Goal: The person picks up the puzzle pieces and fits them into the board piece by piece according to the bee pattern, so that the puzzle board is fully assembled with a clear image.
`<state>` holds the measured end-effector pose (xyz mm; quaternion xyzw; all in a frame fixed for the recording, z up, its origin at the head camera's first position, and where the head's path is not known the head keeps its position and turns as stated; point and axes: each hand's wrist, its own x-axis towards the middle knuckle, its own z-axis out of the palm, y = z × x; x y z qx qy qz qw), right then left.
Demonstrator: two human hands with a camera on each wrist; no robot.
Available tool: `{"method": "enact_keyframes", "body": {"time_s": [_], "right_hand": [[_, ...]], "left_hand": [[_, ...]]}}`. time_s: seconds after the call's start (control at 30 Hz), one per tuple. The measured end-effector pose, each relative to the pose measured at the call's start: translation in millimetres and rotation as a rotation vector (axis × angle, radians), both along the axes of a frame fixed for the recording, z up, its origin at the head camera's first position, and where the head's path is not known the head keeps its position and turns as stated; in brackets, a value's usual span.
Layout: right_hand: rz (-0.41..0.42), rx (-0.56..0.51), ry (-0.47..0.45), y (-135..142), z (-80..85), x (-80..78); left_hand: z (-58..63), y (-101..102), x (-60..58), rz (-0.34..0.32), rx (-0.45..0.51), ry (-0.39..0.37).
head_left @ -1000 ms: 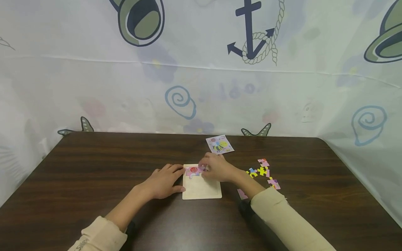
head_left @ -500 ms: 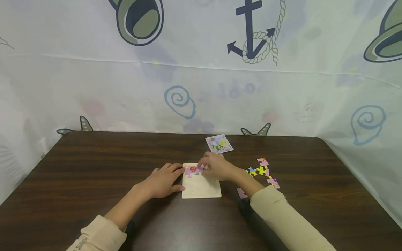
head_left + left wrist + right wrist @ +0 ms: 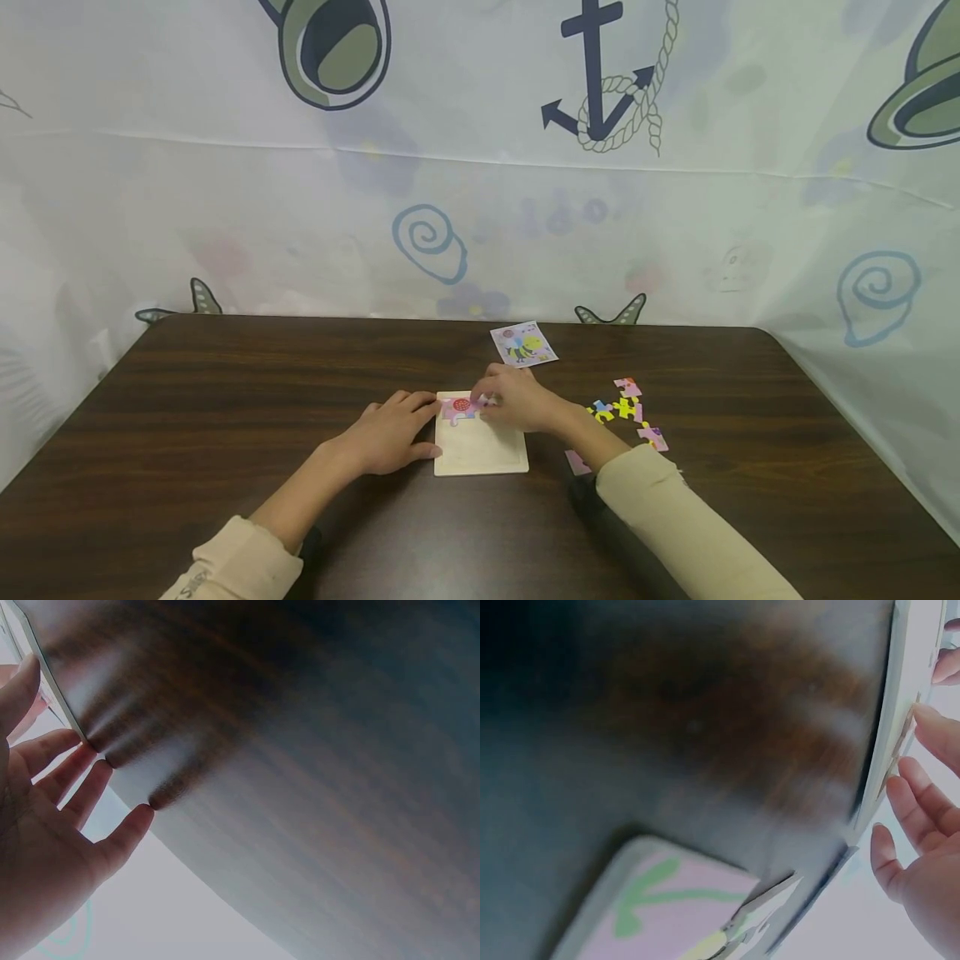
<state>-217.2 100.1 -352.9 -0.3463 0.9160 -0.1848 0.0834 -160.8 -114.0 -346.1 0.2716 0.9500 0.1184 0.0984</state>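
Note:
A square pale wooden puzzle tray (image 3: pixel 480 454) lies on the table in the middle of the head view. Pink jigsaw pieces with a red round pattern (image 3: pixel 461 405) sit in its far left corner. My left hand (image 3: pixel 390 435) rests along the tray's left edge, fingers fairly straight; the left wrist view shows the fingertips (image 3: pixel 111 763) against that edge. Over the far right part of the tray, my right hand (image 3: pixel 521 402) pinches a pinkish puzzle piece (image 3: pixel 489 402) with thumb and fingers. Those fingers hide most of this piece.
Several loose puzzle pieces (image 3: pixel 625 407) lie right of the tray, some partly behind the right forearm. A pink piece with a green mark (image 3: pixel 682 900) is close to the right wrist camera. Behind the tray lies a bee picture card (image 3: pixel 524 344). A printed cloth (image 3: pixel 495 242) hangs behind the table.

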Motion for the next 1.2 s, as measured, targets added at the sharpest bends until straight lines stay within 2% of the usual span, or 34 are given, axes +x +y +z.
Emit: {"method": "enact_keyframes", "body": {"time_s": [0.73, 1.2], "right_hand": [[0.016, 0.001, -0.017, 2, 0.7, -1.4], [-0.003, -0.087, -0.084, 17, 5.6, -2.8]], "left_hand": [[-3.2, 0, 0.7, 0.011, -0.002, 0.007], [-2.8, 2, 1.6, 0.011, -0.005, 0.011]]}}
